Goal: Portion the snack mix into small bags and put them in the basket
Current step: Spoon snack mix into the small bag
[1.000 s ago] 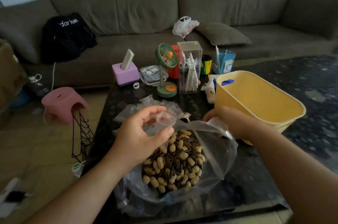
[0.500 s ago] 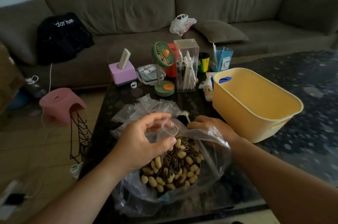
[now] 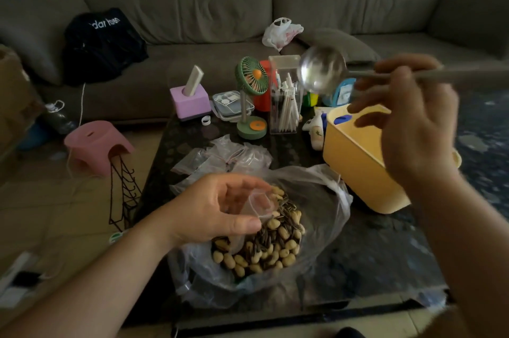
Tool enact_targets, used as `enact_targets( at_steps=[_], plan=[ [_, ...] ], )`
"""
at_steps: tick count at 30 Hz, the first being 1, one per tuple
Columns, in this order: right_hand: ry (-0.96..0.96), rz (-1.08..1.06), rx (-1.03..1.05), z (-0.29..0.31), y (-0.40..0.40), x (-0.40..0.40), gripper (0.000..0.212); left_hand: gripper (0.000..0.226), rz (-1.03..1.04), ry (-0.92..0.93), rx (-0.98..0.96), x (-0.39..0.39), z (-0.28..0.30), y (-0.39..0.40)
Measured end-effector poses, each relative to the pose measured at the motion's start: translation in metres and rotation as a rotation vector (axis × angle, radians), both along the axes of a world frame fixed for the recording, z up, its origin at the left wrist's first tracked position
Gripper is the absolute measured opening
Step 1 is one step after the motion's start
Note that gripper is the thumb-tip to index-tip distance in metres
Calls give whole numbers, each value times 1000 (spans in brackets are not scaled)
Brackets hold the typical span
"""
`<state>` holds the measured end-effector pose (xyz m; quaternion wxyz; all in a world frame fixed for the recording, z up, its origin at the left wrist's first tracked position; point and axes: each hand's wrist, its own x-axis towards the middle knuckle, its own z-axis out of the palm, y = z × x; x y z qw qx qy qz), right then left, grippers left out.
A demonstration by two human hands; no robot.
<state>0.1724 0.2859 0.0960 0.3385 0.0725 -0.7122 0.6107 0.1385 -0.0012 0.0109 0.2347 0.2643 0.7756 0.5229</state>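
Note:
A large clear plastic bag (image 3: 325,216) of snack mix (image 3: 264,244), peanuts and striped seeds, lies open on the dark table. My left hand (image 3: 217,208) holds a small clear bag (image 3: 259,202) open just above the mix, pinched between thumb and fingers. My right hand (image 3: 407,117) is raised high over the yellow basket (image 3: 355,161) and grips the handle of a metal spoon (image 3: 322,70). The spoon's bowl points left and looks empty. The basket stands to the right of the big bag.
A pile of empty small bags (image 3: 220,158) lies behind the big bag. Further back stand a green desk fan (image 3: 252,95), a clear box of straws (image 3: 285,97), a purple tissue box (image 3: 190,102) and other clutter. A pink stool (image 3: 96,144) sits on the floor left.
My right hand left the rim of the big bag and rose up to the right, now gripping a metal spoon. My left hand kept the small bag over the mix.

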Motion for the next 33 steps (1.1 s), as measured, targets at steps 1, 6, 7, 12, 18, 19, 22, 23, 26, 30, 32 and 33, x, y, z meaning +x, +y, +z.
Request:
enact_targets(
  at_steps=[1, 6, 7, 12, 18, 19, 22, 23, 26, 30, 32, 33],
  plan=[
    [-8, 98, 16, 7, -4, 11, 22, 57, -52, -35, -53, 0, 4, -4],
    [-434, 288, 908, -17, -39, 33, 23, 53, -71, -117, -222, -7, 7, -25],
    [-443, 287, 1034, -27, -46, 32, 24, 55, -61, -115, -234, -8, 7, -27],
    [-473, 49, 1218, -51, -44, 15, 26, 56, 65, 38, -244, -9, 8, -14],
    [-591, -16, 1193, -67, -32, -13, 31, 56, 243, 236, -158, -27, -7, 5],
    [-603, 0, 1189, -68, -33, -14, 31, 57, 228, 224, -174, -28, -9, 5],
    [-604, 35, 1192, -72, -38, -14, 31, 59, 183, 219, -233, -26, -16, -1],
    [-602, 54, 1175, -74, -40, -14, 31, 58, 177, 220, -250, -26, -17, -3],
    [-588, 112, 1089, -85, -48, -14, 30, 56, 167, 198, -295, -26, -20, -7],
    [-597, 119, 955, -101, -62, -14, 25, 53, 178, 56, -182, -26, -27, -2],
    [-653, 128, 877, -103, -64, -16, 25, 52, 212, 19, -132, -24, -30, 5],
    [-681, 136, 852, -101, -64, -17, 26, 52, 216, 14, -112, -25, -30, 8]
  ],
)
